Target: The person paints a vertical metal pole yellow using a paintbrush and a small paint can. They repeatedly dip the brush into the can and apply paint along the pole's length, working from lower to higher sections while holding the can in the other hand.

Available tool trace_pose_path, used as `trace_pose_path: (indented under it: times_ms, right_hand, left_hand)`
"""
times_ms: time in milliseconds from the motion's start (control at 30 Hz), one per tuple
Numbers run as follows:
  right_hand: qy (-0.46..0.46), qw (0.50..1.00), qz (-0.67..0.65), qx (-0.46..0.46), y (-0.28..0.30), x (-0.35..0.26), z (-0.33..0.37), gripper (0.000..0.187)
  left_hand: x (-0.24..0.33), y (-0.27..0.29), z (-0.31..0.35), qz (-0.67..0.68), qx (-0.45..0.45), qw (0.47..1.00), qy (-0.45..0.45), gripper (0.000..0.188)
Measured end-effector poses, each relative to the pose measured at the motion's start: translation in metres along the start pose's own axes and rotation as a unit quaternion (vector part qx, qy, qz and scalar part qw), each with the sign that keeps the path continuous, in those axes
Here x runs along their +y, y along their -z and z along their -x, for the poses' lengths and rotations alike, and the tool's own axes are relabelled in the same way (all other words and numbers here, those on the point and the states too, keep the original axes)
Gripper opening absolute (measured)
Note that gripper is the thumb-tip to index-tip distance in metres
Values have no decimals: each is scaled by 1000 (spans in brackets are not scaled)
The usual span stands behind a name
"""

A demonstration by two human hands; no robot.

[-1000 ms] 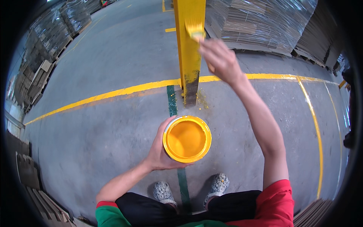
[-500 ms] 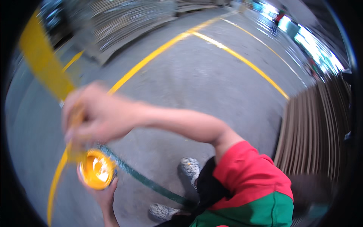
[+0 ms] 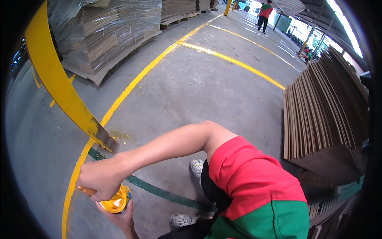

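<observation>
A grey warehouse floor (image 3: 191,99) spreads out here, crossed by yellow lines (image 3: 135,81)! On the left leans the yellow post (image 3: 55,75) in this bent view, its foot dark and patchy, paint spots on the ground beside it. Behind it, a film-wrapped cardboard stack (image 3: 103,36); far right, a person (image 3: 264,18) in red, green and black; nearer right, a tall bank of cardboard sheets (image 3: 322,111).

And near left, the paint can (image 3: 129,195)! Bright yellow inside, glossy, rim smeared. The left hand (image 3: 124,217) grips its side, fingers mostly hidden underneath. The right hand (image 3: 101,177) blocks part of the opening, fingers clamped round the brush (image 3: 84,190), orange-brown handle end showing, bristles out of sight.
</observation>
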State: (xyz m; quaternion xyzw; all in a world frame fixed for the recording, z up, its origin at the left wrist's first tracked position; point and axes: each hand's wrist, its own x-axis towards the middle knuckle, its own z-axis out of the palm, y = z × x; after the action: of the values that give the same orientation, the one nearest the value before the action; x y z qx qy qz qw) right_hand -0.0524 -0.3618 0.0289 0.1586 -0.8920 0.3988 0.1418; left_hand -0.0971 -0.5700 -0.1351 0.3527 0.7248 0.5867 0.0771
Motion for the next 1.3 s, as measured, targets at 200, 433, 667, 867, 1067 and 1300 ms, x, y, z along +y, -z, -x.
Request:
trace_pose_path:
  times_ms: [200, 433, 667, 867, 1067, 1300]
  right_hand:
    - [45, 998, -21, 35, 6, -19, -13, 16]
    - [52, 995, -20, 82, 23, -11, -1, 15]
    - [62, 996, -36, 47, 28, 25, 30, 14]
    - [56, 995, -29, 77, 32, 62, 46, 14]
    - [-13, 996, 58, 60, 45, 79, 54, 14]
    - [19, 995, 18, 95, 29, 87, 70, 12]
  left_hand:
    - [5, 8, -3, 79, -16, 997, 10, 126]
    - [13, -13, -8, 111, -12, 993, 36, 126]
    - [9, -29, -30, 27, -14, 998, 58, 128]
    - [17, -55, -53, -42, -26, 998, 28, 127]
    - [15, -77, -75, -57, -20, 998, 17, 123]
    - [10, -86, -71, -4, -54, 998, -23, 110]
